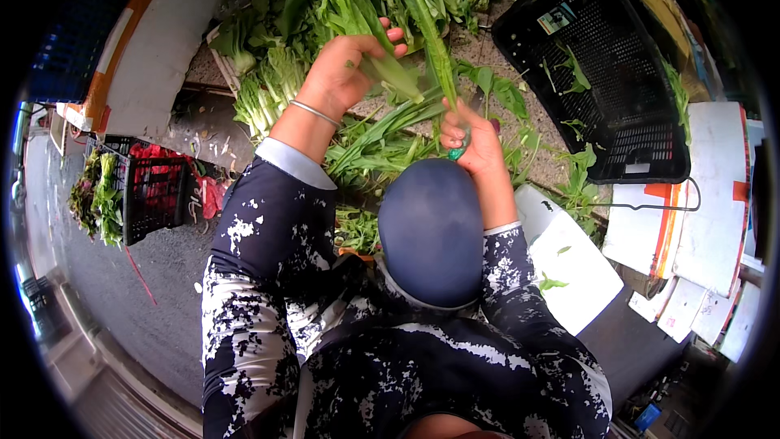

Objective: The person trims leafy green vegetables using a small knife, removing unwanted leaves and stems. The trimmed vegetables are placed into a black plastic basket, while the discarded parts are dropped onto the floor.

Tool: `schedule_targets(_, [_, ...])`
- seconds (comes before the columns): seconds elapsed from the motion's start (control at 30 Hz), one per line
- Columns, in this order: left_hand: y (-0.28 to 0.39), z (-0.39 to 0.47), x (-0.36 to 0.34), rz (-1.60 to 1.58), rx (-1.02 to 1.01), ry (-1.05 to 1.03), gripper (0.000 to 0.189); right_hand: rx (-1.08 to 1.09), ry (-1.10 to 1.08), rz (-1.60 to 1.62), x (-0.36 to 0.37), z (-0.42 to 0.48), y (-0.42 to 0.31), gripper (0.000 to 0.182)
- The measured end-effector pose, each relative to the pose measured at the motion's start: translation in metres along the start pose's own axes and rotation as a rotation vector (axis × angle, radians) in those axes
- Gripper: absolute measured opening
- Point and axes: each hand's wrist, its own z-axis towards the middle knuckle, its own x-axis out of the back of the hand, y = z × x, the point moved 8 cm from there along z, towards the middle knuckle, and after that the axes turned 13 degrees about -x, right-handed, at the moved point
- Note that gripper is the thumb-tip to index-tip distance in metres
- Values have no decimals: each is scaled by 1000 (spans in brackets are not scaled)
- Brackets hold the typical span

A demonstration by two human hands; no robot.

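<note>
My left hand [347,70], with a metal bangle at its wrist, holds a pale-based head of long-leaf lettuce [390,70] between thumb and fingers. Its leaves point away from me. My right hand [472,137] pinches the lower end of a long green leaf [429,30], just right of the lettuce head. Something small and bright green [457,152] shows at its fingers; I cannot tell what it is. Loose long leaves [390,140] lie beneath both hands. A dark blue rounded form [431,235] covers part of the view below my right hand.
Bundled greens [268,85] are piled to the left and beyond. On the right a tilted black plastic crate [609,73] holds a few leaves. Nearby are a white sheet [573,262] and white foam boxes [710,195]. Another black crate [155,195] with red bags stands at left.
</note>
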Motion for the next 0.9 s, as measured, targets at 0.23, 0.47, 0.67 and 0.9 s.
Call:
schedule_targets(0.23, [9,-2,-8,-163,-19,-59,54,128,127,-66,21,-10,-8,20])
schedule_targets(0.47, [11,-6,-19,-205,-16,-124,57,166,730,-532,130,-61,-9,24])
schedule_targets(0.67, [-4,-6,-20,-12,18,-172,52,314,970,-1234,102,-82,-16,27])
schedule_targets(0.9, [-46,-17,-42,306,109,-384,37,540,368,-1021,-59,-50,-35,51])
